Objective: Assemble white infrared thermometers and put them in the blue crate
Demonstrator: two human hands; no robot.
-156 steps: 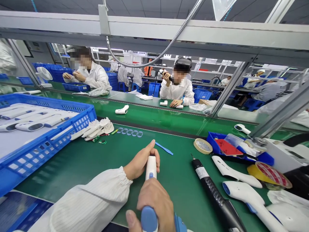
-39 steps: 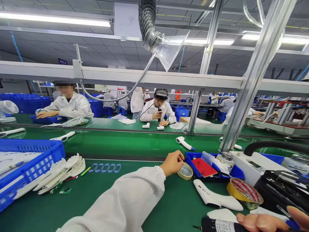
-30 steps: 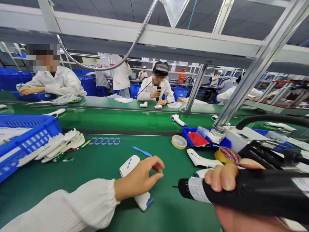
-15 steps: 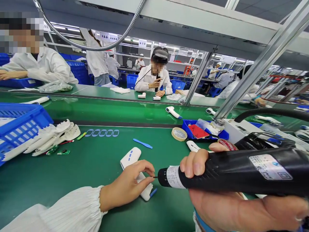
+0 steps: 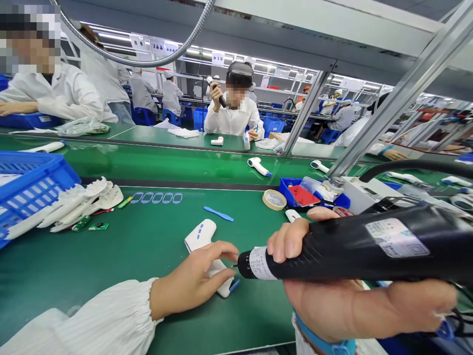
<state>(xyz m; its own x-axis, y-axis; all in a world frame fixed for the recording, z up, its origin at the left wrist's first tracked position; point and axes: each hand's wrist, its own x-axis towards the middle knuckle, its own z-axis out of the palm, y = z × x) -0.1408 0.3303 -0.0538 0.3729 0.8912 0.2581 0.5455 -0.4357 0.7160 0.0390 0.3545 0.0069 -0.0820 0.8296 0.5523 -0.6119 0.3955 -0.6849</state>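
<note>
Left hand (image 5: 192, 281) low on the green bench mat (image 5: 121, 261), fingers (image 5: 221, 251) together and curved over a white plastic device housing (image 5: 199, 234), gripping lightly, clamp pressure impossible to tell. Housing lying on the mat under that hand, 3 small blue marks on top, blue part at the lower end. Right hand (image 5: 343, 308) clamped around a black electric screwdriver (image 5: 354, 246), tool held roughly level above the mat, white label near the nose. Screwdriver bit (image 5: 235, 265) just beside the left fingertips, directly above the housing, contact not visible. Blue wristband (image 5: 325, 342) on the right wrist. Farther left on the mat, 5 blue oval rings (image 5: 157, 198) in a row, blue plastic pry tool (image 5: 218, 214) nearby, small green circuit boards (image 5: 90, 226) beside a pile of white plastic parts (image 5: 81, 204). Masking tape roll (image 5: 274, 199) next to a blue tray (image 5: 295, 195) holding a red card. Across the bench, a co-worker (image 5: 236, 108) raising a similar screwdriver.
</note>
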